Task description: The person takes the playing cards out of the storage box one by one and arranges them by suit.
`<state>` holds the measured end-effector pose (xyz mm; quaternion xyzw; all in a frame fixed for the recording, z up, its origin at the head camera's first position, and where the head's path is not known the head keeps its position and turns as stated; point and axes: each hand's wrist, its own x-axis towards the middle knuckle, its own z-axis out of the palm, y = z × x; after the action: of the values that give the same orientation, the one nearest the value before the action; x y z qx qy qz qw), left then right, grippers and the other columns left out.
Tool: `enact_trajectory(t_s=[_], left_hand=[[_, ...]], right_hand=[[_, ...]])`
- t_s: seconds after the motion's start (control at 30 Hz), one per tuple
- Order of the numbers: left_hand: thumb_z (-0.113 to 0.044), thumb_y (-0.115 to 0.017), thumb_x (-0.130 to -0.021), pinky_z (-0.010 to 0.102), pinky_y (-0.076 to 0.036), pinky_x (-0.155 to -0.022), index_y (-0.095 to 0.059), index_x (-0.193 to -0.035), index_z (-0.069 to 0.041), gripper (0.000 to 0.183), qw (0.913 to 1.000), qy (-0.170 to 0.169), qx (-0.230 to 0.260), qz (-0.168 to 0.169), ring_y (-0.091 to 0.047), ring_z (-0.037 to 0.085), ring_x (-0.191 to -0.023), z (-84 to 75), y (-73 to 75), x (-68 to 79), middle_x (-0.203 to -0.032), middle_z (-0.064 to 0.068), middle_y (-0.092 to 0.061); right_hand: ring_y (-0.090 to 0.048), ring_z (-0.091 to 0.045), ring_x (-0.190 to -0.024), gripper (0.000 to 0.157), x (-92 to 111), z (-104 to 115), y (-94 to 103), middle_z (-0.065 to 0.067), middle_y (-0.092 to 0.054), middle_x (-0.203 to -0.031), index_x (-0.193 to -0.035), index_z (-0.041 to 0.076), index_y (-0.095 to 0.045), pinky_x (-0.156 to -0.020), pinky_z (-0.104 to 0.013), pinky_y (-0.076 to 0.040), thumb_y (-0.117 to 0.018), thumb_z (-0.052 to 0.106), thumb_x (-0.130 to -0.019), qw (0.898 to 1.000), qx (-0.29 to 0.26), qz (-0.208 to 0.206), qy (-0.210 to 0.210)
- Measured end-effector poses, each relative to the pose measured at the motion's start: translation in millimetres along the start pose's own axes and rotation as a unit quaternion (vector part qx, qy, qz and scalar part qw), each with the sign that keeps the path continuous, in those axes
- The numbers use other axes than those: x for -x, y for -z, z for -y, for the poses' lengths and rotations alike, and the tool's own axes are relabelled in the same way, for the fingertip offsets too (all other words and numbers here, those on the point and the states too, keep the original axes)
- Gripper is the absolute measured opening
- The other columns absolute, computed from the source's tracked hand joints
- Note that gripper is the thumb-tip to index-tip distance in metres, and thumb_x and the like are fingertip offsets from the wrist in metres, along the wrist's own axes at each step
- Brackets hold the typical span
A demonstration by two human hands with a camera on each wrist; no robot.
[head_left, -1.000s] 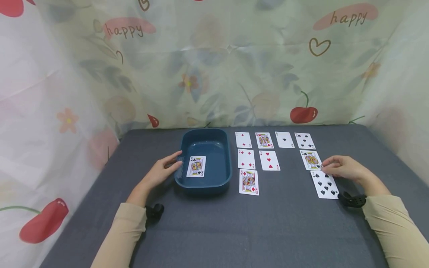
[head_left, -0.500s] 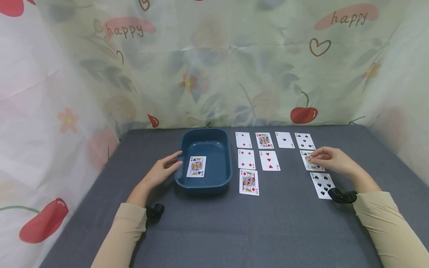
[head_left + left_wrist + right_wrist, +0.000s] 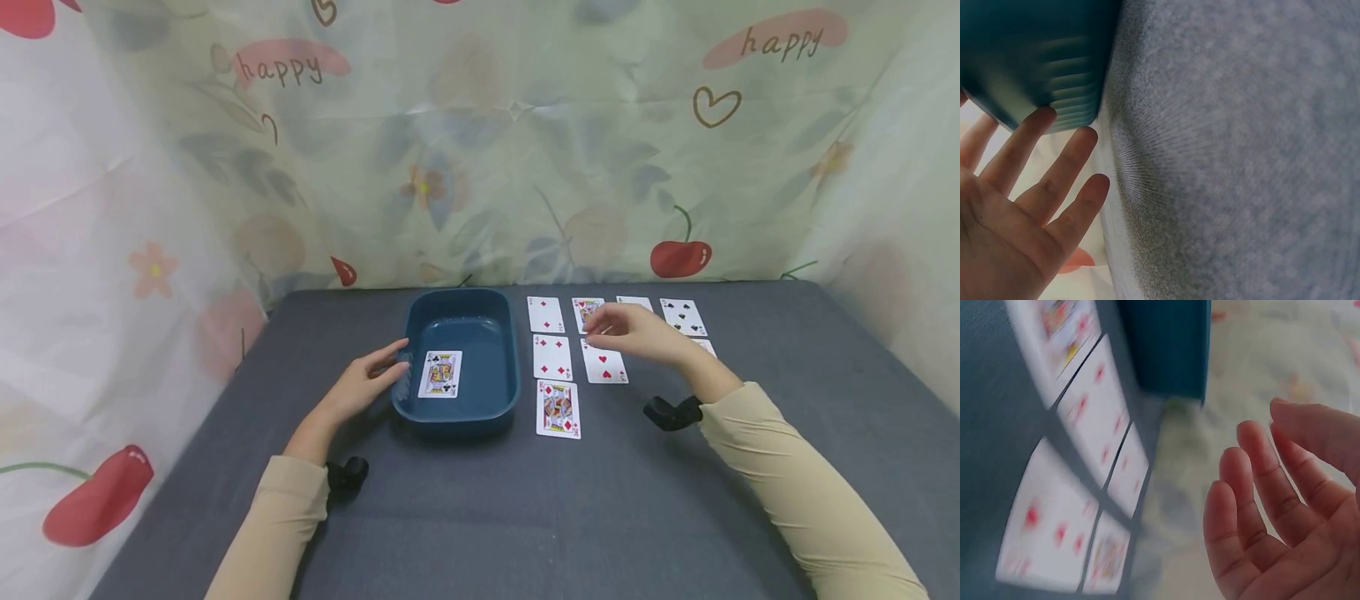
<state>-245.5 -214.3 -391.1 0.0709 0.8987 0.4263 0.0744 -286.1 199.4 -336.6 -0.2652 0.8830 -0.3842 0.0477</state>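
Observation:
My left hand (image 3: 358, 385) rests its fingertips against the left side of a dark blue tray (image 3: 512, 367). Its fingers are nearly straight in the left wrist view. One king card (image 3: 440, 374) lies face up inside the tray. To the right, my right hand (image 3: 637, 335) hovers over the laid-out playing cards, partly covering a king of hearts (image 3: 585, 312) and a three of hearts (image 3: 604, 368). Nothing sits between its loosely bent fingers in the right wrist view. The right forearm hides the place where the seven of spades lay.
Several other cards lie face up in rows, among them a four of diamonds (image 3: 551, 367), a king of diamonds (image 3: 558, 410) and a spade card (image 3: 683, 317). A grey cloth (image 3: 480, 517) covers the table. A printed curtain (image 3: 517, 167) hangs behind.
My right hand has moved left from beside the seven of spades, across the king of spades, to above the heart cards. The left hand and tray have stayed put.

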Motion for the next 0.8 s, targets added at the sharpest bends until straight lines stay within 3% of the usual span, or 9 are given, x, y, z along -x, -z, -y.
enact_trajectory(t_s=[0.33,0.57,0.8], left_hand=[[-0.047,-0.049,-0.093,0.059,-0.033,-0.106,-0.031,-0.146,-0.027,0.059,1.0,-0.007,-0.002,0.001,-0.035,0.042,-0.135,-1.1,0.5,0.7,-0.15,0.018,-0.033],[-0.045,-0.049,-0.094,0.059,-0.032,-0.106,-0.031,-0.146,-0.026,0.059,1.0,-0.008,0.002,0.0,-0.035,0.042,-0.135,-1.4,0.7,1.1,-0.15,0.018,-0.033],[-0.04,-0.049,-0.096,0.059,-0.032,-0.106,-0.031,-0.146,-0.027,0.055,1.0,0.003,0.0,-0.001,-0.035,0.041,-0.135,0.0,0.3,-2.0,-0.15,0.017,-0.033]], right_hand=[[-0.065,-0.024,-0.096,0.021,-54.3,50.9,-39.0,-0.013,-0.067,-0.101,-0.104,0.001,-0.062,-0.082,-0.035,-0.052,-0.065,0.011,-0.086,0.997,-0.023,0.052,0.06],[-0.064,-0.024,-0.101,0.022,-85.5,79.5,-64.6,-0.015,-0.067,-0.105,-0.105,0.001,-0.061,-0.092,-0.035,-0.051,-0.064,0.011,-0.086,0.994,-0.063,0.066,0.059],[-0.064,-0.025,-0.096,0.024,-108.9,98.5,-84.9,-0.017,-0.066,-0.103,-0.105,-0.003,-0.061,-0.09,-0.033,-0.052,-0.065,0.011,-0.086,0.994,-0.05,0.06,0.074]])
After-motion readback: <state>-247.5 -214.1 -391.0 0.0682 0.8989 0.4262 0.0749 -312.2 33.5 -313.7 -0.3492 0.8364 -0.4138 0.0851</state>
